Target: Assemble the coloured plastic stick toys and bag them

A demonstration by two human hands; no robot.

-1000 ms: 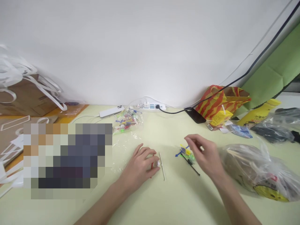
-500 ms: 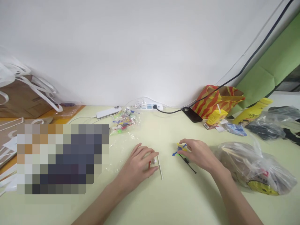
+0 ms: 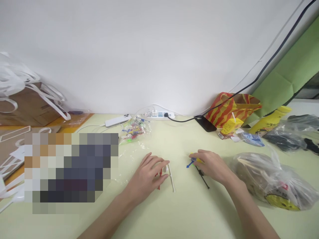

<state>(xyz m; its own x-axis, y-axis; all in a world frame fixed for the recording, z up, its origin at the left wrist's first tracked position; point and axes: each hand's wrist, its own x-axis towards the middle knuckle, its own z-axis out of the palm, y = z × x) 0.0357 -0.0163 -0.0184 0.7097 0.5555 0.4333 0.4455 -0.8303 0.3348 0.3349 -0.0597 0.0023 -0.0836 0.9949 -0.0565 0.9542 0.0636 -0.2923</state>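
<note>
My left hand [image 3: 151,171] rests on the table, fingers bent and spread over small red plastic pieces [image 3: 159,172]. Its index fingertip is at the top end of a thin white plastic stick [image 3: 171,181]. The palm hides part of the red pieces. To the right, my right hand [image 3: 213,165] curls its thumb and index finger around a blue plastic piece with arrow-like ends [image 3: 190,164]. Some yellow shows beside it, partly hidden by the fingers. Just below that hand lies a thin black plastic stick [image 3: 204,180], its upper end near the thumb.
A clear bag of colourful plastic pieces [image 3: 136,129] lies near a power strip [image 3: 161,115]. At the right are a tied plastic bag [image 3: 274,182], a yellow drink carton [image 3: 230,127], a black phone [image 3: 205,123] and a striped paper bag [image 3: 224,109]. A blurred patch covers the left.
My right hand has shifted slightly and covers more of the blue and yellow pieces. More red shows beneath my left hand. The whole view has moved a little.
</note>
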